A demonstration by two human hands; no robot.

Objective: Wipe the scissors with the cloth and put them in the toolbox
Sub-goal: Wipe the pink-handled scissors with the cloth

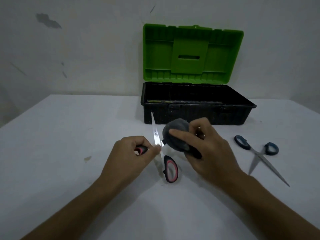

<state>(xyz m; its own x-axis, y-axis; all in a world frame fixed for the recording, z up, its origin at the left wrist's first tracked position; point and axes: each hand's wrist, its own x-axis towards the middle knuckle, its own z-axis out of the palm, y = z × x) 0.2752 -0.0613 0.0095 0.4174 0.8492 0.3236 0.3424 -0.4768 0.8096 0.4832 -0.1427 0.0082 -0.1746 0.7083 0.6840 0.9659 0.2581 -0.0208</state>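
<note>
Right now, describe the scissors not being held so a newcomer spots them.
Start at the open green-lidded toolbox. On the white table in front, to its right, lie the blue-handled scissors, blades spread. The other pair has pink-and-black handles.

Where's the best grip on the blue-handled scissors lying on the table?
Take the blue-handled scissors at the crossing just below the finger loops, coming from above. They lie flat and spread open on the table, loops toward the toolbox, points toward the person, so that likely keeps fingers off the blades.

Dim room, pale wall [86,49] scuffed with a dark grey patch [47,19] at 11 o'clock, smaller marks below it, white table [69,135] filling the lower half, small stain [87,158] at 9 o'clock
</note>
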